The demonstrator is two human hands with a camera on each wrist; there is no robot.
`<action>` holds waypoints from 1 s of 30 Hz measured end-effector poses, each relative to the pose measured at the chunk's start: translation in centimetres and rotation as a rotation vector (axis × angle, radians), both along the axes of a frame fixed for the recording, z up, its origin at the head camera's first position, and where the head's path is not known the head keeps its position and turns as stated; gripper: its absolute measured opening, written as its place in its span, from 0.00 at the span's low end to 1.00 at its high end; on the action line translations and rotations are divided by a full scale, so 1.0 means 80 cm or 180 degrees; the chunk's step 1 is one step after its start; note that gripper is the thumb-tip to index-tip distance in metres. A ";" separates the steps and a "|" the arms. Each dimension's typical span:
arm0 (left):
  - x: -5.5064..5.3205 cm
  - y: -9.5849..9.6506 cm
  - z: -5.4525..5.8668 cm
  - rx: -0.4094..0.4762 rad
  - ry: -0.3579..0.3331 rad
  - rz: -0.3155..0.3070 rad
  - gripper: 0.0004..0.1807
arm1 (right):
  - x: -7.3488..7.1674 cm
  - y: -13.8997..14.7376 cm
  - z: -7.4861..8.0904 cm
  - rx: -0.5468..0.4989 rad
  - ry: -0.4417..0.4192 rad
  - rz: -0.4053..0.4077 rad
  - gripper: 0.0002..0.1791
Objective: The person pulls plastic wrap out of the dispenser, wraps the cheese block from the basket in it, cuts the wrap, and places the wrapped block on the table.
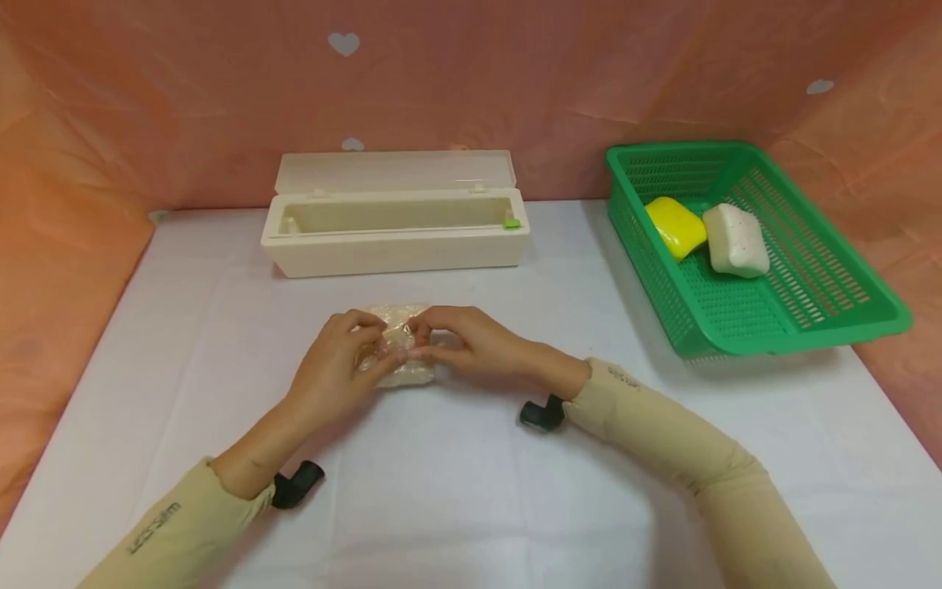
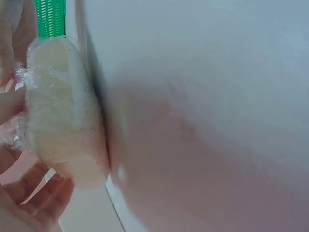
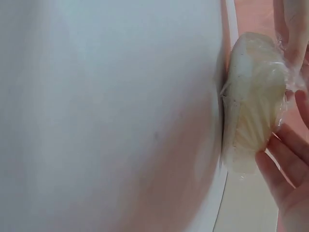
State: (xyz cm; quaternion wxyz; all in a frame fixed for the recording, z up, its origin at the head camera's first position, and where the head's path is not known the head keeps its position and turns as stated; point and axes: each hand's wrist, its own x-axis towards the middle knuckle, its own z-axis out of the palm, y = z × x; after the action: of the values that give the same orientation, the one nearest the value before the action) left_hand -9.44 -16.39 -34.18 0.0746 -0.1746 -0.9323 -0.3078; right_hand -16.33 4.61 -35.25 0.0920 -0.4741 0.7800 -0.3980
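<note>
A pale, soap-shaped block (image 1: 408, 376) wrapped in clear plastic film lies on the white table in front of me. My left hand (image 1: 333, 360) is at its left side, thumb and fingers pinching the film over its top. From the right, my right hand (image 1: 482, 342) pinches the film too, and the two thumbs meet near the middle. Crinkled plastic film (image 2: 20, 128) bunches up between the fingers in the left wrist view. The right wrist view shows the block (image 3: 251, 106) side-on, film pulled into creases, with fingertips at its edge.
Behind the hands stands a long white box (image 1: 397, 254), its lid raised, with a green slider (image 1: 511, 222) on its front edge. A green basket (image 1: 795, 339) at the right holds a yellow block (image 1: 675, 227) and a white block (image 1: 736, 241). Pink cloth (image 1: 441, 90) hangs behind the table.
</note>
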 end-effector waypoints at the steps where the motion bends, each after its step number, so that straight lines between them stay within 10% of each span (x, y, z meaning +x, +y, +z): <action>1: 0.000 0.000 0.000 0.0048 -0.0009 0.0027 0.11 | -0.001 0.000 -0.001 -0.0053 -0.0024 0.0026 0.07; 21: -0.009 -0.002 -0.003 0.0330 -0.0037 0.0024 0.08 | 0.006 -0.006 0.008 -0.0385 0.0159 -0.0486 0.05; 30: -0.013 -0.007 0.001 -0.0105 -0.0390 -0.0203 0.28 | 0.007 -0.009 0.012 -0.0200 -0.0373 -0.0815 0.05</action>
State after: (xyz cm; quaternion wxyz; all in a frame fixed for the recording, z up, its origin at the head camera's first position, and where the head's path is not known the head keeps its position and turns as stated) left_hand -10.47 -16.96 -34.07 0.0047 -0.1863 -0.9340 -0.3048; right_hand -15.79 3.88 -34.31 0.0711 -0.3494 0.8145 -0.4577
